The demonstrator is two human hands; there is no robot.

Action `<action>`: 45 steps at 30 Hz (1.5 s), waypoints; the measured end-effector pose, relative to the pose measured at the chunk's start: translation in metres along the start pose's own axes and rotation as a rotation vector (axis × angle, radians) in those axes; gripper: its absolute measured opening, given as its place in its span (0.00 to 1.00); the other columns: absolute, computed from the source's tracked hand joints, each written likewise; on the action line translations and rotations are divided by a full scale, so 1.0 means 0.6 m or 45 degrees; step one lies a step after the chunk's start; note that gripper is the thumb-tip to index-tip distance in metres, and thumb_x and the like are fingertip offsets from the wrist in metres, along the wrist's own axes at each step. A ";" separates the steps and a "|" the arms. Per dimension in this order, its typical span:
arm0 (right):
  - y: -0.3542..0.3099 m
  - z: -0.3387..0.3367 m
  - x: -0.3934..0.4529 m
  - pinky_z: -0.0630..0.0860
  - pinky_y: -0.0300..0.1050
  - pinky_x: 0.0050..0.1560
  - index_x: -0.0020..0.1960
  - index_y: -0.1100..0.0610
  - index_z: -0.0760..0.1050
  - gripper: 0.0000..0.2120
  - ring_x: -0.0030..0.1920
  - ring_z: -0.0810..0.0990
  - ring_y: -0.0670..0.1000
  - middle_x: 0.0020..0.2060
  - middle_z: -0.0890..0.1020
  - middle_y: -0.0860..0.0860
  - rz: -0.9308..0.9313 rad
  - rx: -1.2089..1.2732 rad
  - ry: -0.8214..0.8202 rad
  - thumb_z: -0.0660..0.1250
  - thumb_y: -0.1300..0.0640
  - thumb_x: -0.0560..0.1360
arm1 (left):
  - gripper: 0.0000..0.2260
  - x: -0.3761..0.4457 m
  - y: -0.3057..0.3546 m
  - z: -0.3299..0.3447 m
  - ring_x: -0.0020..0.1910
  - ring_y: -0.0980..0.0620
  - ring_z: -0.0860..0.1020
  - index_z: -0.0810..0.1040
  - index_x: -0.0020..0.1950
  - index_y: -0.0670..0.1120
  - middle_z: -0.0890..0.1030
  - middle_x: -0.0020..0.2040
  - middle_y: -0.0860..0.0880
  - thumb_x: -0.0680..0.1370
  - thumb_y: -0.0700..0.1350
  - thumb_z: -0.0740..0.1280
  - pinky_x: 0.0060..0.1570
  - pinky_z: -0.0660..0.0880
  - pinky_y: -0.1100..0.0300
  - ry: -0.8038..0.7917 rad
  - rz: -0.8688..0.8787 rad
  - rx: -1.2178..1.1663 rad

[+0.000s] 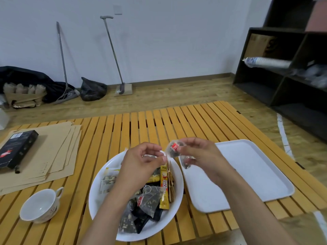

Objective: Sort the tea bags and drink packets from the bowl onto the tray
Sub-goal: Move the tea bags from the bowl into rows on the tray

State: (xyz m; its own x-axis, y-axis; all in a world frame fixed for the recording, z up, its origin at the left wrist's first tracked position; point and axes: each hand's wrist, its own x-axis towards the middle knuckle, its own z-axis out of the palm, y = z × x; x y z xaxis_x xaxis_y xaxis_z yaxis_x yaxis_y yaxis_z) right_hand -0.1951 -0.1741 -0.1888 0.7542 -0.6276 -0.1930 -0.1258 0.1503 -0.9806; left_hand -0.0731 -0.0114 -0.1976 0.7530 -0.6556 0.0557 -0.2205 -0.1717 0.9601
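The right hand (198, 154) pinches a tea bag (174, 149) with a red tag, up in the air between the bowl (99, 188) and the tray (247, 174). A second clear bag (185, 162) hangs under that hand, over the tray's near edge, and it seems to be held by the same hand. The left hand (141, 160) is over the bowl with its fingers curled; it looks like it pinches something small, maybe a string, but that is hard to tell. The bowl is full of more tea bags and yellow drink packets (164, 188). The tray looks bare where it shows. To do this step well, the person should pull the two bags apart gently so the strings do not tangle or rip. Then each bag should go flat on the tray, with tea bags in one spot and room left for packets in another. A cup (40, 206) sits left of the bowl.
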 end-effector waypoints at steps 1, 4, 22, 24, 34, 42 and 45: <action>-0.003 -0.016 0.005 0.80 0.44 0.42 0.54 0.58 0.83 0.12 0.45 0.85 0.49 0.47 0.88 0.56 -0.041 -0.064 0.069 0.78 0.61 0.71 | 0.11 0.002 -0.005 -0.001 0.41 0.54 0.86 0.82 0.51 0.52 0.87 0.44 0.55 0.73 0.42 0.78 0.45 0.82 0.58 0.000 0.005 0.060; -0.005 -0.080 0.025 0.75 0.42 0.40 0.48 0.52 0.83 0.07 0.43 0.85 0.46 0.40 0.88 0.48 -0.201 -0.500 0.374 0.79 0.56 0.72 | 0.10 0.008 -0.022 -0.012 0.39 0.58 0.84 0.81 0.51 0.56 0.85 0.41 0.59 0.74 0.45 0.77 0.44 0.81 0.57 0.053 0.049 0.277; 0.075 -0.141 0.089 0.77 0.42 0.40 0.59 0.51 0.80 0.16 0.48 0.81 0.51 0.51 0.83 0.46 -0.016 -1.148 0.407 0.74 0.61 0.72 | 0.12 0.015 -0.050 -0.039 0.40 0.58 0.79 0.81 0.50 0.59 0.79 0.43 0.59 0.70 0.50 0.79 0.43 0.79 0.54 0.116 0.029 0.808; 0.084 -0.130 0.091 0.75 0.40 0.32 0.58 0.52 0.80 0.17 0.46 0.81 0.51 0.50 0.83 0.47 0.010 -1.094 0.362 0.76 0.60 0.71 | 0.13 0.017 -0.053 -0.041 0.41 0.58 0.79 0.81 0.50 0.59 0.79 0.42 0.59 0.69 0.49 0.79 0.43 0.78 0.55 0.098 -0.007 0.831; 0.093 -0.091 0.104 0.80 0.44 0.53 0.66 0.56 0.77 0.20 0.51 0.83 0.51 0.56 0.84 0.50 -0.071 -1.032 0.305 0.71 0.66 0.74 | 0.21 0.020 -0.067 -0.055 0.44 0.58 0.78 0.83 0.57 0.55 0.81 0.46 0.59 0.67 0.42 0.81 0.41 0.72 0.60 0.068 -0.060 0.848; 0.053 -0.002 0.041 0.81 0.45 0.46 0.57 0.47 0.81 0.14 0.44 0.82 0.40 0.49 0.83 0.39 -0.471 -0.945 0.200 0.74 0.57 0.73 | 0.19 0.021 -0.066 -0.054 0.47 0.54 0.79 0.82 0.58 0.57 0.80 0.52 0.56 0.70 0.43 0.78 0.43 0.77 0.56 0.069 -0.048 0.909; 0.063 0.062 0.026 0.80 0.45 0.48 0.60 0.45 0.80 0.17 0.47 0.81 0.40 0.53 0.82 0.40 -0.539 -1.001 -0.077 0.76 0.48 0.72 | 0.10 0.019 -0.064 -0.050 0.47 0.54 0.81 0.83 0.52 0.59 0.83 0.53 0.56 0.73 0.47 0.77 0.45 0.79 0.55 0.048 -0.052 0.888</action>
State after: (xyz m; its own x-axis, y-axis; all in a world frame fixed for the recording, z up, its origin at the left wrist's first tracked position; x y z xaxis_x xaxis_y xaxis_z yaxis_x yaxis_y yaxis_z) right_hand -0.1639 -0.1500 -0.2274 0.8678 -0.4667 0.1704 -0.2179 -0.6657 -0.7137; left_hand -0.0374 0.0095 -0.2254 0.7876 -0.6145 0.0449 -0.5284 -0.6362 0.5622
